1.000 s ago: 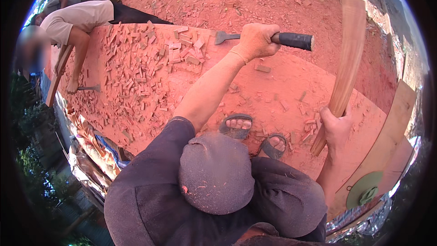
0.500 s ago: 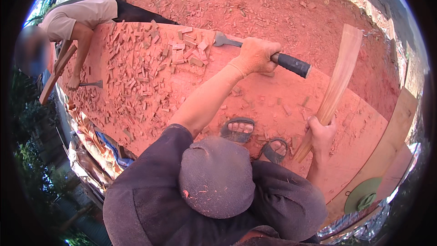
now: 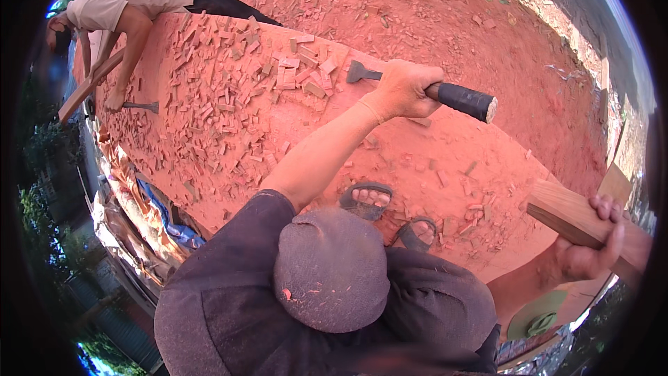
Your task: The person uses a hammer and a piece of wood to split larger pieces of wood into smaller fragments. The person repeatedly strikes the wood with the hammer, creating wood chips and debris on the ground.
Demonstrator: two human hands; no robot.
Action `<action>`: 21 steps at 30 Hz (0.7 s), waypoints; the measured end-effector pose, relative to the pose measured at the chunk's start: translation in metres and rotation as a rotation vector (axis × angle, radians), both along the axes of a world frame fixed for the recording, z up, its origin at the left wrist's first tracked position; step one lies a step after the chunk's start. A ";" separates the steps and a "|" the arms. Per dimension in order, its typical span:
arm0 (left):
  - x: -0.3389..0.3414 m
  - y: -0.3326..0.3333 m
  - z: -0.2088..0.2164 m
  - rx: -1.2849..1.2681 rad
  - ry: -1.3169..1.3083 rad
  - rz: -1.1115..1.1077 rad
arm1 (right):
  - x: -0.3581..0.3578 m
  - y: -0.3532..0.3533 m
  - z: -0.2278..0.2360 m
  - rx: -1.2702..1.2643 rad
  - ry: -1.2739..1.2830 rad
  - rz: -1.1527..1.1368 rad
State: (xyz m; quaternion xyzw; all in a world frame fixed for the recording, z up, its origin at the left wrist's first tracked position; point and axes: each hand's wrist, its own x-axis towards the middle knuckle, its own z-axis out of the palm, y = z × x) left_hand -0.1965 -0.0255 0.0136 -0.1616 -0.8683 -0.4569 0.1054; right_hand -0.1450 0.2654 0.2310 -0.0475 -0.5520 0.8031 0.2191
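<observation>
My left hand (image 3: 410,90) is closed around a chisel (image 3: 466,100). The flared metal blade points left, and the black-wrapped handle sticks out to the right. At the right side my right hand (image 3: 588,254) grips a length of wood (image 3: 565,210), fingers curled over its upper edge. The wood's cut end points toward the left, its other end toward the right rim. Below my left hand lies a wide board (image 3: 390,146) coated with reddish dust and strewn with small wood chips (image 3: 289,73). My sandalled feet (image 3: 369,197) show on it.
At the far left another person (image 3: 139,0) bends over the board, one hand (image 3: 115,101) on a similar flat-bladed tool (image 3: 142,106), beside a second piece of wood (image 3: 90,87). A green hat (image 3: 539,317) lies lower right. Crumpled sheeting (image 3: 139,209) lines the left edge.
My right hand has swung the wood outward to the right, from upright to nearly lying across. The left hand with the chisel has shifted slightly right in the picture.
</observation>
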 end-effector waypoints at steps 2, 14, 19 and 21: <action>-0.001 0.000 -0.001 -0.020 0.013 0.013 | 0.026 -0.048 -0.057 0.369 -0.329 0.077; 0.002 0.006 -0.013 -0.180 -0.001 -0.013 | 0.042 0.010 -0.029 -0.027 -0.302 -0.041; 0.000 0.000 -0.014 -0.221 -0.002 -0.046 | 0.064 -0.054 -0.113 0.659 -0.641 0.271; -0.002 -0.003 -0.014 -0.228 0.027 -0.050 | 0.081 -0.040 -0.141 0.678 -0.761 0.368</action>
